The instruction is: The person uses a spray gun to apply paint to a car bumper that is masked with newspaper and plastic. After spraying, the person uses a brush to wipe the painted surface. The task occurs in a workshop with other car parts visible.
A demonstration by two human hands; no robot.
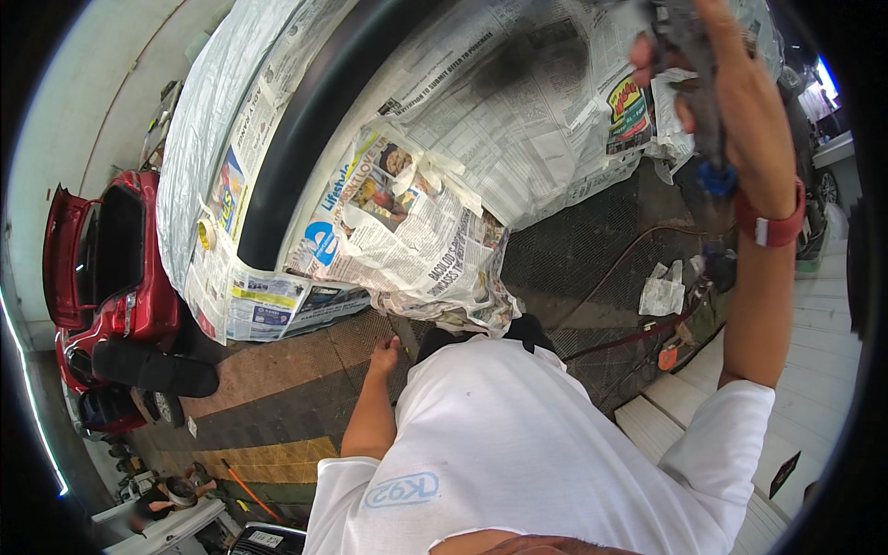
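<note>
My right hand [726, 79] is raised at the upper right, gripping a spray gun [683, 42] blurred by motion. A blue fitting [716, 179] sits at the gun's lower end, beside my wrist with its red band. In front of me a long curved black panel [301, 139] lies between sheets of masking newspaper [499, 120]. Dark overspray shows on the paper near the gun. Low at my side hangs my left hand [385, 354], its fingers curled and nothing visible in them; it touches neither the panel nor the paper.
Clear plastic sheeting [208, 129] covers the far left side of the masked vehicle. A hose [606, 268] crosses the dark floor mat on the right, near a scrap of paper [662, 289]. A red car [120, 277] stands open at left. Another person [171, 495] is at lower left.
</note>
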